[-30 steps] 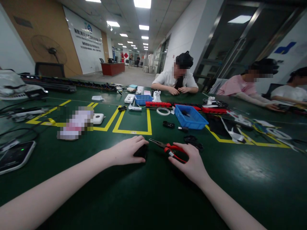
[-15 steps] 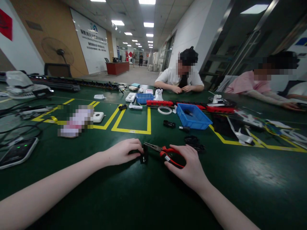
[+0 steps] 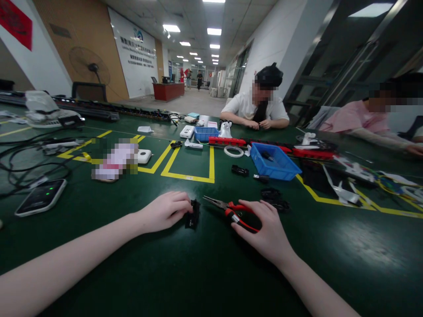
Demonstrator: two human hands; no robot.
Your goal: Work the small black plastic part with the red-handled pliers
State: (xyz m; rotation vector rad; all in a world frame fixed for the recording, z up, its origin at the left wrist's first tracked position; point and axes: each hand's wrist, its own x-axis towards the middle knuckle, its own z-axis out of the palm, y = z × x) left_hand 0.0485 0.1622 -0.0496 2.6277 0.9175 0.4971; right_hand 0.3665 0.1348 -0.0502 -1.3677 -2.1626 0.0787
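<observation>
My left hand (image 3: 170, 210) is closed, its fingertips on a small black part (image 3: 192, 215) at the middle of the table; its exact kind does not show. In my right hand (image 3: 266, 222) is a pair of needle-nose pliers (image 3: 233, 212) with red and black handles. The jaws point left towards the black part, and a gap lies between them and it. Beyond my right hand lies a dark pile of small black pieces (image 3: 275, 199).
A blue bin (image 3: 276, 165) holds a dark item, with two black parts (image 3: 240, 170) on its left. Farther back are a smaller blue tray (image 3: 206, 133) and a white tape ring (image 3: 233, 152). Phones and cables lie left. Two people sit across the table.
The pliers' tips have come away from the black part, which my left hand has drawn slightly left and tilted. The whole view has shifted a little.
</observation>
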